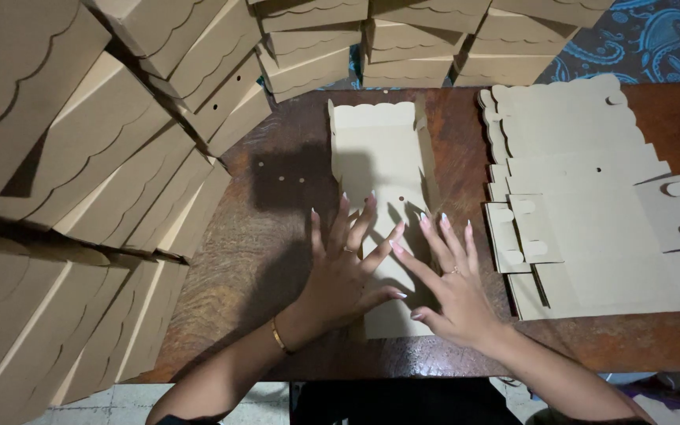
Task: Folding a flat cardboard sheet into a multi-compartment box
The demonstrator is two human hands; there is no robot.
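Pressing flat, fingers spread, left hand [345, 271] and right hand [448, 287] cover the cardboard blank [381, 149].

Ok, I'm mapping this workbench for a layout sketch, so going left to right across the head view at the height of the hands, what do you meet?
Leaning stack of folded cardboard boxes → left hand → right hand, both flat on the partly folded box blank → pile of flat box blanks.

Half-folded box: tan cardboard blank [379, 157], table centre, side flaps raised.
Flat blanks: tan scalloped stack [584, 197], right side.
Finished boxes: tan, scallop-edged stacks at left [80, 197] and along the far edge [411, 39].
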